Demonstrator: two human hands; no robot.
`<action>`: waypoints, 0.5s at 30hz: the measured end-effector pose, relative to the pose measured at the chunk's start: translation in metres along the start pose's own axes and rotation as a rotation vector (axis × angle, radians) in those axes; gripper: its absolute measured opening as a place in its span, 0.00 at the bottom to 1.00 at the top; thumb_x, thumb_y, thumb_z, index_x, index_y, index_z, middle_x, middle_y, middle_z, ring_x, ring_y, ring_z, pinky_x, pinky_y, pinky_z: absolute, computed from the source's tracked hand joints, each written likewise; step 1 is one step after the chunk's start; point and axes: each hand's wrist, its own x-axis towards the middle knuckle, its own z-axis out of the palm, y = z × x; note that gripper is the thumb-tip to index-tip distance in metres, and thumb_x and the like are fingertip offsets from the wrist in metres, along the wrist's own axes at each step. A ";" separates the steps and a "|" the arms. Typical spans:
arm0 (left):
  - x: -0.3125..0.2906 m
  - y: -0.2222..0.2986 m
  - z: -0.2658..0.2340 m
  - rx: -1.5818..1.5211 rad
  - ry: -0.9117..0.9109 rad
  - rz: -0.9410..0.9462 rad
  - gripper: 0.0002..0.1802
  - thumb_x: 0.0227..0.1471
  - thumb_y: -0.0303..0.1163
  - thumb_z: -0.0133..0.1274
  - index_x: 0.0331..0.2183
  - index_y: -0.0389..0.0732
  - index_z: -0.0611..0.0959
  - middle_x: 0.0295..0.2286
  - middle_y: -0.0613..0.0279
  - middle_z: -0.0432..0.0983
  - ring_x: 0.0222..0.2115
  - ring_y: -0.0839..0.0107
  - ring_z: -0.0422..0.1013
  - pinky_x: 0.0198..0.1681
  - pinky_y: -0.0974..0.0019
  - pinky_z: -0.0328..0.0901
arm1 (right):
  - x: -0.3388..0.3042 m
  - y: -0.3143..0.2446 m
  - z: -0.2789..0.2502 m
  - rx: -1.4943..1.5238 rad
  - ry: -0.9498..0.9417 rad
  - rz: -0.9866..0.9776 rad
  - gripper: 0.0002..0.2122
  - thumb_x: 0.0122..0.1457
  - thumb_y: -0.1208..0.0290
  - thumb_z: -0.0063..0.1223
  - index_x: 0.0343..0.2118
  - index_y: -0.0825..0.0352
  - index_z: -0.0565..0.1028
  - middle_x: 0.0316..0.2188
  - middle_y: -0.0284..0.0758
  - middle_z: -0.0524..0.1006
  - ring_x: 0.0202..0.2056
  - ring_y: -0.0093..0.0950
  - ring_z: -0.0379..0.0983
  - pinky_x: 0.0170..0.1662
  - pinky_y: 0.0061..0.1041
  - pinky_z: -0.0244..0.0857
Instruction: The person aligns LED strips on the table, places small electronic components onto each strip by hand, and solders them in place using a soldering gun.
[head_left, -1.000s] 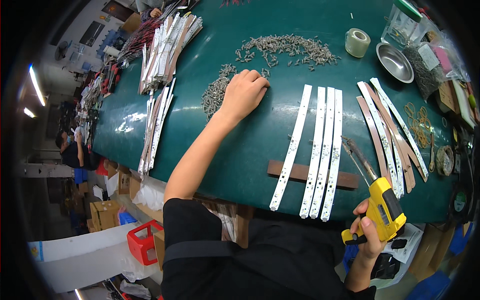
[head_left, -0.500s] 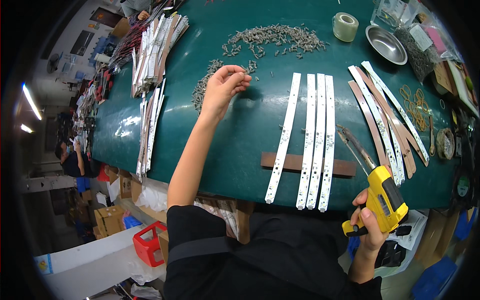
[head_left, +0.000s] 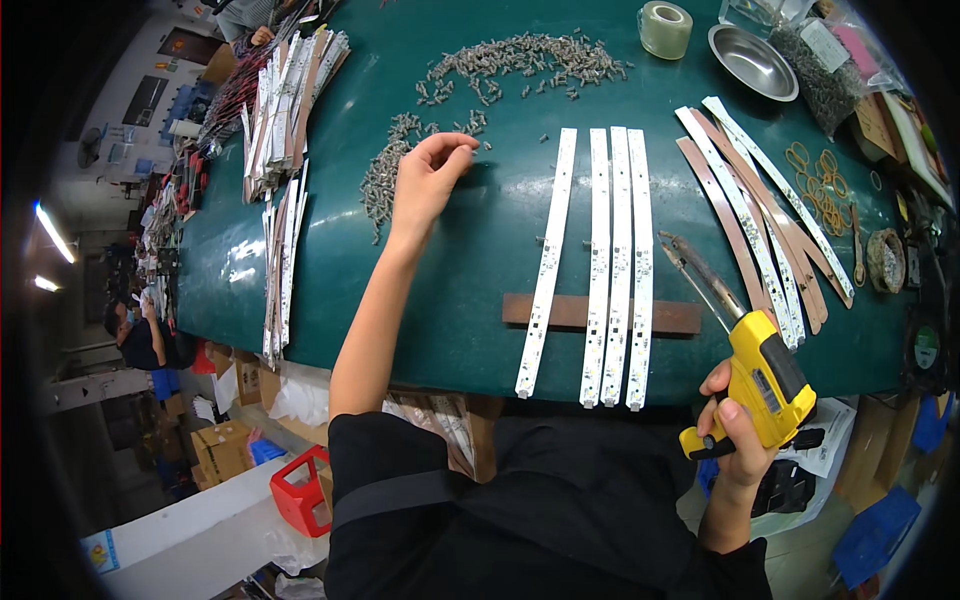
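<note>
My left hand [head_left: 428, 185] hovers over the green table beside a heap of small grey metal parts [head_left: 383, 180]. Its thumb and forefinger are pinched together; whatever lies between them is too small to make out. In my right hand [head_left: 742, 440] is a yellow soldering gun [head_left: 768, 385], its metal tip pointing up and left toward the white LED circuit strips [head_left: 617, 265]. Several of these strips lie nearly parallel in front of me, their near ends crossing a brown bar [head_left: 570, 313]. The leftmost strip sits apart from the others.
A curved band of more metal parts [head_left: 530, 60] lies farther back. Tape [head_left: 665, 30], a steel bowl [head_left: 753, 62], rubber bands [head_left: 823, 190] and fanned strips [head_left: 745, 215] occupy the right. Stacked strips [head_left: 290, 110] stand left. A red stool [head_left: 300, 492] is below the table.
The whole view has shifted slightly, moving the table items left and up in the picture. My left hand's fingers have drawn closer together. The soldering gun stays in my right hand.
</note>
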 end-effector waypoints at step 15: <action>0.002 -0.006 -0.004 0.197 0.001 0.067 0.11 0.56 0.28 0.52 0.40 0.33 0.79 0.30 0.62 0.78 0.32 0.77 0.73 0.40 0.73 0.67 | -0.001 0.000 0.001 0.006 0.009 0.005 0.26 0.49 0.77 0.51 0.53 0.76 0.63 0.32 0.44 0.71 0.31 0.26 0.70 0.22 0.15 0.66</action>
